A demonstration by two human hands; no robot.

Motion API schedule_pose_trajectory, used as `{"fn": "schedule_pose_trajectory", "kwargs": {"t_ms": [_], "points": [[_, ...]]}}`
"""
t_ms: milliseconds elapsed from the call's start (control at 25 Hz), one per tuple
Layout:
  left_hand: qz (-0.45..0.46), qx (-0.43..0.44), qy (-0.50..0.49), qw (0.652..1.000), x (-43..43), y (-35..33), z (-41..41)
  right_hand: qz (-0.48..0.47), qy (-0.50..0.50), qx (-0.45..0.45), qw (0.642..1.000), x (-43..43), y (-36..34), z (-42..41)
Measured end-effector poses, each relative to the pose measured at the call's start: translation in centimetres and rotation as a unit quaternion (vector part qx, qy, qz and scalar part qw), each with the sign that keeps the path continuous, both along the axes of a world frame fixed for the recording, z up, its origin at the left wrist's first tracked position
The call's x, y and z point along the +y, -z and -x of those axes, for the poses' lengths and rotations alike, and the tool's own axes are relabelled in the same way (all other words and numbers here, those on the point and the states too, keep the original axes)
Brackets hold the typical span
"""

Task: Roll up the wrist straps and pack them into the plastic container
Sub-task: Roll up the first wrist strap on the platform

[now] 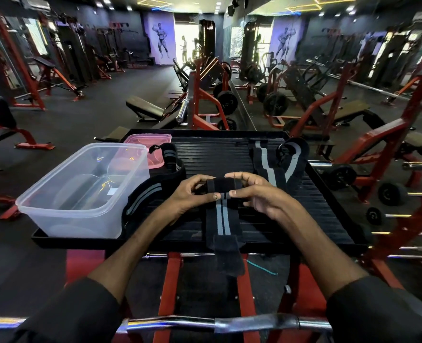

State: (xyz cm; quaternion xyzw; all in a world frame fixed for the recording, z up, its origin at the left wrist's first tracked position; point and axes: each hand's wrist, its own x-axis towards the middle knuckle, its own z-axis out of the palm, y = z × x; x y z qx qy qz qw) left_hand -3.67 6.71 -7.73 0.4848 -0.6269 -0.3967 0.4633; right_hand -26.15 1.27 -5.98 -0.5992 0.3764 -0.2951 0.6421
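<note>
- Chrome bar (229, 324) is lying nearest, below the tabletop (316, 214);
- left grip (192, 194) and right grip (257, 194) are pinching the wrist strap (221, 219) at its rolled end, keeping coils tight;
- plastic container (68, 214) is standing open alongside, probably awaiting rolls.

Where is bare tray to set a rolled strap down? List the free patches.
Free: the back middle of the ribbed tray, between the left straps and the right straps; also its front right corner, beyond the right hand. Crowded: the left side, with the container, and the centre, where the strap being rolled lies.
</note>
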Motion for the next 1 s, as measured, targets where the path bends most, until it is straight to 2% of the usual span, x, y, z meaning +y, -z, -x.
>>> {"fn": "schedule_pose_trajectory", "kwargs": {"t_ms": [80,120,280,360,440,560,680,840,1000], "points": [[0.017,0.016,-0.004,1.0,0.1,0.1,0.0,-0.071,0.01,-0.041,0.997,0.2,-0.6,-0.1],[0.025,0.023,-0.005,0.999,0.1,0.1,0.0,-0.078,0.02,-0.038,0.996,0.1,-0.5,-0.1],[0.073,0.012,-0.024,0.997,0.2,0.2,0.1,-0.026,-0.048,0.07,0.996,0.4,0.6,-0.6],[0.069,0.002,-0.02,0.997,0.3,0.2,0.0,-0.012,-0.036,0.059,0.998,0.5,0.7,-0.5],[0.027,0.025,0.011,0.999,0.7,0.1,0.0,-0.003,0.0,0.023,1.0,0.5,0.9,-0.4],[-0.104,0.069,0.071,0.99,1.1,-0.6,0.0,0.024,0.009,-0.003,1.0,0.9,1.2,-0.3],[-0.144,0.012,0.084,0.986,0.6,-0.4,-0.4,0.059,0.003,-0.015,0.998,1.4,1.2,-0.2],[-0.094,-0.088,0.069,0.989,0.1,0.5,-0.6,0.068,-0.006,-0.01,0.998,1.9,1.4,-0.3],[0.025,-0.151,-0.002,0.988,0.1,0.9,-0.5,-0.019,-0.025,-0.023,0.999,1.2,0.7,-0.2]]}}
